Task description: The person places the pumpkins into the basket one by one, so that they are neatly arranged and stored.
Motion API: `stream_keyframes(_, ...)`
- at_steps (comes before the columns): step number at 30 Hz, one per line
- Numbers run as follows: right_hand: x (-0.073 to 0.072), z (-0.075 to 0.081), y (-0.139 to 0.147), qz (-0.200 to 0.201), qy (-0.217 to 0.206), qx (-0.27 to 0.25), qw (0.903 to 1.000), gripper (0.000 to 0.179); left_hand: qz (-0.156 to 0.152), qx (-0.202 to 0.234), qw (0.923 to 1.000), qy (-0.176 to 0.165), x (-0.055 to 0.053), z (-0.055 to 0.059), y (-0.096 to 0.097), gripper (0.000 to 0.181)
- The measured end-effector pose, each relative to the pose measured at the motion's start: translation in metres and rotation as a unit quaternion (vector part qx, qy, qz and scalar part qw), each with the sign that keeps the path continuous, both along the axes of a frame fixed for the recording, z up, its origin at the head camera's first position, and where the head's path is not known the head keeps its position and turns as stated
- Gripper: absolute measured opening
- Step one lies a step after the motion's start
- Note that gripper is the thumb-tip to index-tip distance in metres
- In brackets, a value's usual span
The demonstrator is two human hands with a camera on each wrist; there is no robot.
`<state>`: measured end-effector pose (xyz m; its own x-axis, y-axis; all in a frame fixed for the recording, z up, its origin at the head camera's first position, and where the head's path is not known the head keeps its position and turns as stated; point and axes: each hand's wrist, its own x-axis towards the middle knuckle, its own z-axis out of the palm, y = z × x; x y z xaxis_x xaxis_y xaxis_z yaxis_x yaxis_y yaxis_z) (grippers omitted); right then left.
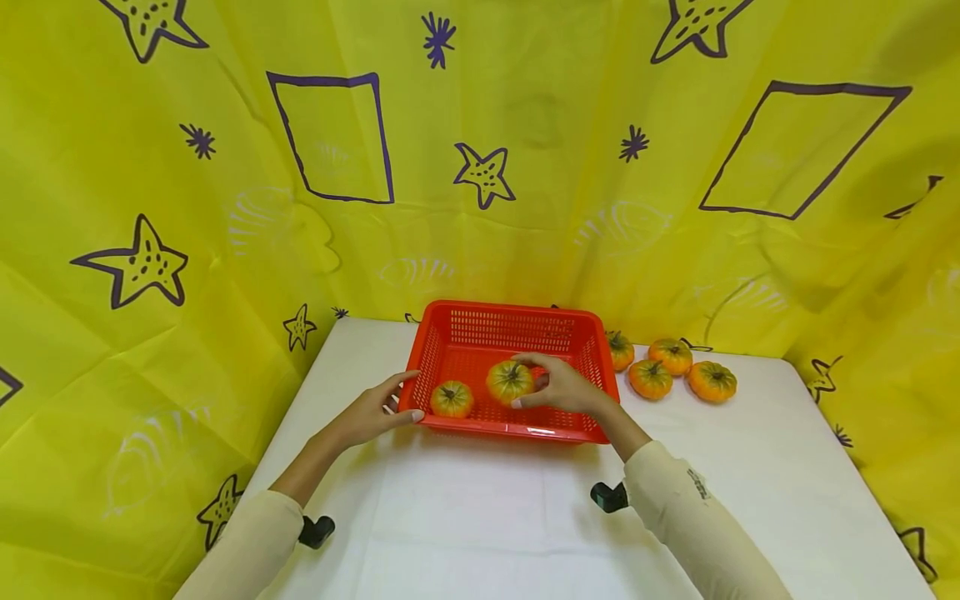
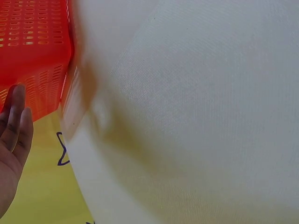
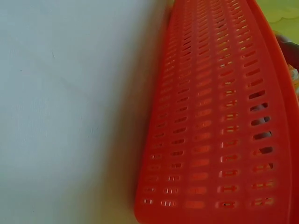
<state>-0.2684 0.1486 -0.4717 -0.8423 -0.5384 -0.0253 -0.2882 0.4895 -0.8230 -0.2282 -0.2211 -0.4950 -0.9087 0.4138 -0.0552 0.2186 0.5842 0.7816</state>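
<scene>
A red plastic basket (image 1: 480, 429) with slotted walls stands on the white table. My left hand (image 1: 369, 414) holds its front left corner, thumb at the front rim and fingers along the left side. In the left wrist view, that hand's fingers (image 2: 17, 119) lie by the slotted outer wall. Over the basket's floor, my right hand (image 1: 558, 385) grips a small orange-green pumpkin (image 1: 509, 382) between thumb and fingers. Another small pumpkin (image 1: 452, 400) sits inside at the front left. In the right wrist view the basket wall (image 3: 205, 112) hides most of the right hand.
Several more small pumpkins, one of them at the far right (image 1: 712, 382), lie on the table right of the basket; one is partly hidden behind its right rim. A yellow patterned curtain (image 1: 540, 242) hangs behind and along both sides of the white tabletop (image 1: 457, 508).
</scene>
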Motion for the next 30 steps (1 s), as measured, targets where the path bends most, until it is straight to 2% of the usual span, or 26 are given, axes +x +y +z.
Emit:
stream_keyframes(9,-0.003,-0.003,-0.008,0.011,-0.028,0.006,0.9995,0.076,-0.002,0.0,1.0,0.002,-0.001,0.001,0.0,0.078)
stream_keyframes(20,-0.003,-0.014,-0.013,0.026,-0.038,0.016,0.9988,0.074,-0.003,0.007,1.0,0.0,-0.001,-0.001,0.0,0.079)
stream_keyframes(30,-0.005,-0.021,-0.019,0.04,-0.044,0.047,0.9971,0.072,-0.002,0.004,1.0,-0.004,-0.001,-0.001,-0.001,0.079)
